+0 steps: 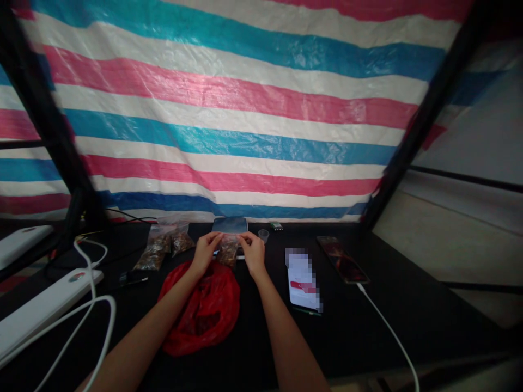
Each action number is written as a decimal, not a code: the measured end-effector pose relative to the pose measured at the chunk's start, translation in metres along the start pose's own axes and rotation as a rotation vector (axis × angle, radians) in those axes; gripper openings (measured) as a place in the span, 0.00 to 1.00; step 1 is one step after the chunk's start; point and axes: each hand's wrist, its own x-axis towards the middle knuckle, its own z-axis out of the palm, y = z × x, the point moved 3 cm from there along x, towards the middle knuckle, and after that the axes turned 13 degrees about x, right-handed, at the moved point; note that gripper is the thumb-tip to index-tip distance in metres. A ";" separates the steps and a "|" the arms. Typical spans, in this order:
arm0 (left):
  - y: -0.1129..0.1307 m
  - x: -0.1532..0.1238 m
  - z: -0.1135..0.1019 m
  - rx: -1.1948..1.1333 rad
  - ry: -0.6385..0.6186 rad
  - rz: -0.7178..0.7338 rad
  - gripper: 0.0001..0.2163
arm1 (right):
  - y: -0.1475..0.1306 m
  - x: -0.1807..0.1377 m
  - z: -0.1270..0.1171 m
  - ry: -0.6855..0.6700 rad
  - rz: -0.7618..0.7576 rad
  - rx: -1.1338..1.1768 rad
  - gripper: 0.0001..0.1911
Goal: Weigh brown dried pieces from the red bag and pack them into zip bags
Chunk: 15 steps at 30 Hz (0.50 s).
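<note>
Both hands hold a small clear plastic bag (227, 251) by its top edge, with brown dried bits inside it. My left hand (207, 249) pinches the left top corner. At the right top corner, my right hand (252, 250) pinches in the same way. Behind the bag lies a flat grey device (230, 225), partly hidden by the hands. Below the left hand sits an open red plastic bag (220, 305) with dark bits inside. Two filled clear bags, one nearer (153, 253) and one behind it (181, 239), lie to the left.
A small clear cup (263, 235) stands right of my hands. Farther right lie a lit phone (303, 280) and a dark phone (342, 260) with a white cable (388, 326). A white power strip (49, 305) and cables occupy the left. Striped sheeting (237, 125) hangs behind the black table (392, 305).
</note>
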 end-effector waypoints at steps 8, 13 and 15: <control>0.001 0.000 -0.005 -0.010 0.030 -0.056 0.19 | -0.004 0.000 -0.004 0.009 0.012 -0.045 0.11; -0.001 0.002 -0.005 0.024 0.071 -0.022 0.20 | -0.004 0.001 -0.002 0.004 0.053 -0.102 0.11; -0.004 0.003 -0.005 0.043 0.087 0.005 0.20 | -0.004 0.001 0.000 0.002 0.038 -0.094 0.11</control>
